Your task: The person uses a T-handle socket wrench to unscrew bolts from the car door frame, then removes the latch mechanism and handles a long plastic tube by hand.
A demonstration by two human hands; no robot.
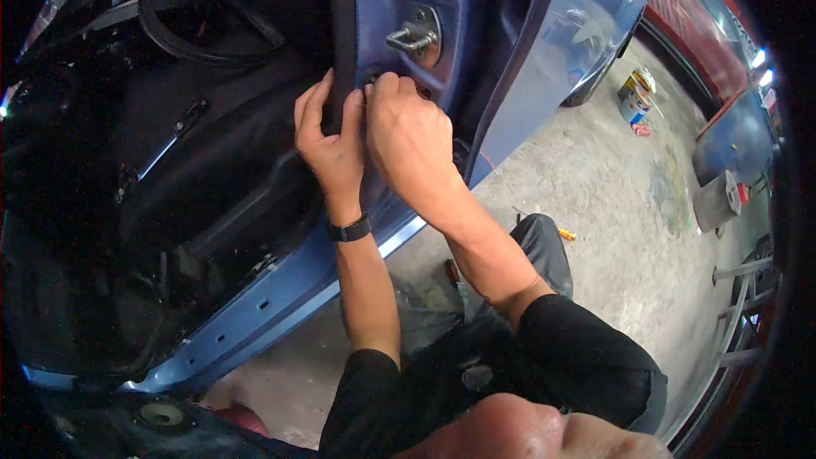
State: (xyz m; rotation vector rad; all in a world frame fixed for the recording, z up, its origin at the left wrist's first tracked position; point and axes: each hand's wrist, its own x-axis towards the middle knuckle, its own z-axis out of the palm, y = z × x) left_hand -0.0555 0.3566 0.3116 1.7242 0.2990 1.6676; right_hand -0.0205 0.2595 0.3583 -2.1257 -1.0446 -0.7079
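A blue car pillar (459, 51) carries a metal U-shaped latch striker (412, 39). My right hand (408, 136) is closed just below the striker, its fingertips at a small dark fitting in the pillar, whatever it grips hidden. My left hand (330, 136) is beside it on the left, its fingers bent around the dark strip (343, 17) along the pillar's edge and its thumb close to the right hand. A dark watch (348, 229) is on the left wrist.
The car's black interior (102, 187) and blue door sill (255, 306) lie left and below. On the concrete floor (620, 229) at right are paint cans (636, 102), a gray bucket (714, 204), a yellow-handled tool (567, 234) and metal framework (739, 306). Red body panels stand beyond.
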